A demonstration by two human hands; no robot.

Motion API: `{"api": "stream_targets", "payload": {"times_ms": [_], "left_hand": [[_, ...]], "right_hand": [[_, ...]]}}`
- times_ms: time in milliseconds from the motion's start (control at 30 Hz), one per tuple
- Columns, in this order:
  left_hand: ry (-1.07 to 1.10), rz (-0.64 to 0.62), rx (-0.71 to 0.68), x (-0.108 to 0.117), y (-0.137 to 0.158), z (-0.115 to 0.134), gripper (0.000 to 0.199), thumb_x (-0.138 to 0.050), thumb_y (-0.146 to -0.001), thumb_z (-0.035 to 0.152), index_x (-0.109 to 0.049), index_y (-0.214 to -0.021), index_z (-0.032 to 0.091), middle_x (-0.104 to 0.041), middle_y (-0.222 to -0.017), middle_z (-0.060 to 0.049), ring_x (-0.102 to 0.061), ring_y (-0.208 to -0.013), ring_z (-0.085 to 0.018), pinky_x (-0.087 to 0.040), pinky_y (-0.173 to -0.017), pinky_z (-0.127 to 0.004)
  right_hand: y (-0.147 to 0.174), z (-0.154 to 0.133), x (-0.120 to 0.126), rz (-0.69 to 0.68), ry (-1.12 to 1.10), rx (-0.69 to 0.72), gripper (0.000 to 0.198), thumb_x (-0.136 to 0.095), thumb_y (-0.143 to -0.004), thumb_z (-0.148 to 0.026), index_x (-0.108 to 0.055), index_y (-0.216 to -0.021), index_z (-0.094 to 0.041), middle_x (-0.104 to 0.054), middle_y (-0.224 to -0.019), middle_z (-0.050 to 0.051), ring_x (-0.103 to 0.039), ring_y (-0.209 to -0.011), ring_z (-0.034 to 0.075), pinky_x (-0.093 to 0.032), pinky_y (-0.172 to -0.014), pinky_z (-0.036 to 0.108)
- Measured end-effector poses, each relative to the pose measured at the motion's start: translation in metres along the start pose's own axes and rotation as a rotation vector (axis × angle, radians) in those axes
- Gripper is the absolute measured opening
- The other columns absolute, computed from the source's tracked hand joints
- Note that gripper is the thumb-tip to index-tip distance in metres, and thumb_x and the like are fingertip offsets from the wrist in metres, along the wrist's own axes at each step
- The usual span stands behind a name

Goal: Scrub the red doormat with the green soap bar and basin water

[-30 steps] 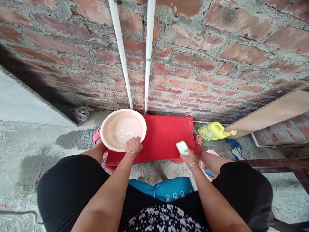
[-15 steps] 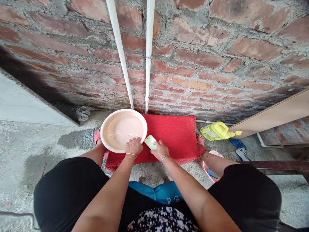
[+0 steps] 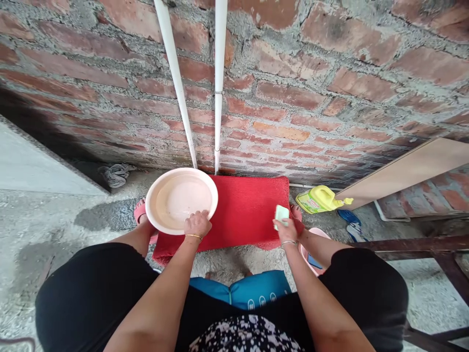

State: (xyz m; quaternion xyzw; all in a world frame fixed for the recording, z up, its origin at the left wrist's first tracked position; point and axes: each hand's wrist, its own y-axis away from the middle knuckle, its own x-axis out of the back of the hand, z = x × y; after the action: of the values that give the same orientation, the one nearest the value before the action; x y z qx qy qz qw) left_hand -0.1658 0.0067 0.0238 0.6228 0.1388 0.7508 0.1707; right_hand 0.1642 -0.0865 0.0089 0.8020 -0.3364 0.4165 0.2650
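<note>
A pale pink basin (image 3: 154,215) with shallow clear water stands on the left end of a red mat (image 3: 245,205), slightly over its edge. My left hand (image 3: 198,224) is closed over the basin's near right rim, its fingertips hidden inside. My right hand (image 3: 287,230) grips a pale green, rounded rectangular block (image 3: 281,214) about palm size, held over the right end of the mat. Whether it is a bar of soap or a scrubbing brush I cannot tell.
A yellow detergent jug (image 3: 318,199) lies right of the mat, near blue-and-white slippers (image 3: 353,226). A pink tub (image 3: 318,231) holding something blue sits by my right leg. White pipes (image 3: 219,93) run down the brick wall (image 3: 271,93). A grey rag (image 3: 116,173) lies left.
My right hand has carried the pale green block from beside the basin to the mat's right end. My left hand stays on the basin rim. The view has shifted slightly.
</note>
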Motion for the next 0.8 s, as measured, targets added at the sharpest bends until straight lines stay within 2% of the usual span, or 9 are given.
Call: {"api": "stream_targets", "payload": {"times_ms": [67, 200, 300, 367, 467, 600, 667, 733, 800], "left_hand": [[0.002, -0.001, -0.008, 0.001, 0.000, 0.000, 0.045, -0.039, -0.078, 0.021, -0.059, -0.117, 0.025, -0.061, -0.105, -0.014, -0.057, -0.097, -0.028, -0.043, -0.079, -0.042], [-0.021, -0.002, -0.013, 0.000, -0.001, -0.001, 0.044, -0.040, -0.078, 0.022, -0.059, -0.117, 0.025, -0.061, -0.105, -0.014, -0.058, -0.096, -0.028, -0.044, -0.079, -0.042], [-0.041, 0.011, -0.010, -0.001, -0.002, 0.001, 0.043, -0.040, -0.078, 0.023, -0.059, -0.117, 0.023, -0.061, -0.104, -0.016, -0.057, -0.096, -0.029, -0.044, -0.078, -0.043], [-0.039, 0.012, -0.005, -0.001, -0.002, 0.002, 0.043, -0.039, -0.079, 0.023, -0.059, -0.116, 0.023, -0.060, -0.104, -0.016, -0.057, -0.096, -0.029, -0.043, -0.078, -0.043], [-0.034, -0.012, 0.000, 0.000, -0.002, 0.003, 0.041, -0.038, -0.079, 0.024, -0.060, -0.114, 0.024, -0.060, -0.103, -0.015, -0.057, -0.094, -0.029, -0.043, -0.077, -0.043], [-0.042, -0.010, 0.004, 0.000, -0.002, 0.002, 0.041, -0.039, -0.078, 0.023, -0.061, -0.113, 0.024, -0.060, -0.102, -0.014, -0.056, -0.094, -0.028, -0.043, -0.077, -0.042], [-0.032, 0.005, -0.001, -0.001, -0.002, 0.002, 0.042, -0.038, -0.079, 0.023, -0.061, -0.114, 0.024, -0.060, -0.102, -0.014, -0.056, -0.094, -0.028, -0.043, -0.077, -0.042], [-0.015, 0.023, -0.002, -0.002, -0.001, 0.001, 0.042, -0.037, -0.080, 0.022, -0.060, -0.114, 0.024, -0.061, -0.102, -0.014, -0.057, -0.094, -0.028, -0.043, -0.076, -0.042], [-0.004, 0.027, 0.000, -0.003, 0.000, 0.001, 0.042, -0.036, -0.080, 0.023, -0.060, -0.115, 0.025, -0.061, -0.102, -0.013, -0.057, -0.094, -0.028, -0.044, -0.076, -0.042]], "right_hand": [[0.020, -0.032, -0.029, -0.136, 0.050, 0.092, 0.044, -0.063, -0.065, -0.054, -0.060, -0.096, -0.023, -0.063, -0.091, 0.002, -0.060, -0.082, 0.018, -0.044, -0.070, 0.026], [0.062, -0.103, -0.083, -0.466, 0.273, 0.425, 0.047, -0.063, -0.068, -0.054, -0.056, -0.108, -0.030, -0.056, -0.108, 0.001, -0.058, -0.088, 0.016, -0.042, -0.075, 0.026], [0.073, -0.130, -0.099, -0.615, 0.421, 0.658, 0.046, -0.065, -0.069, -0.047, -0.056, -0.111, -0.031, -0.054, -0.108, 0.001, -0.058, -0.088, 0.017, -0.041, -0.076, 0.028], [0.063, -0.126, -0.095, -0.612, 0.435, 0.691, 0.045, -0.066, -0.068, -0.044, -0.057, -0.110, -0.031, -0.054, -0.106, 0.001, -0.058, -0.088, 0.018, -0.041, -0.077, 0.028], [0.028, -0.087, -0.071, -0.503, 0.365, 0.483, 0.047, -0.068, -0.064, -0.046, -0.059, -0.108, -0.032, -0.055, -0.105, 0.000, -0.059, -0.085, 0.017, -0.042, -0.074, 0.027], [-0.022, -0.006, -0.016, -0.215, 0.182, -0.061, 0.048, -0.068, -0.061, -0.050, -0.061, -0.102, -0.024, -0.062, -0.097, 0.004, -0.061, -0.082, 0.019, -0.045, -0.070, 0.027], [-0.035, 0.022, 0.007, -0.074, 0.097, -0.294, 0.042, -0.067, -0.062, -0.050, -0.062, -0.092, -0.020, -0.064, -0.089, 0.007, -0.062, -0.081, 0.022, -0.045, -0.069, 0.030], [-0.037, 0.030, 0.015, 0.000, 0.031, -0.359, 0.036, -0.065, -0.064, -0.049, -0.061, -0.083, -0.018, -0.066, -0.086, 0.010, -0.062, -0.081, 0.024, -0.046, -0.069, 0.032], [-0.028, 0.017, 0.006, -0.018, -0.036, -0.276, 0.034, -0.066, -0.063, -0.048, -0.060, -0.081, -0.019, -0.066, -0.086, 0.008, -0.062, -0.081, 0.023, -0.046, -0.069, 0.030]]}}
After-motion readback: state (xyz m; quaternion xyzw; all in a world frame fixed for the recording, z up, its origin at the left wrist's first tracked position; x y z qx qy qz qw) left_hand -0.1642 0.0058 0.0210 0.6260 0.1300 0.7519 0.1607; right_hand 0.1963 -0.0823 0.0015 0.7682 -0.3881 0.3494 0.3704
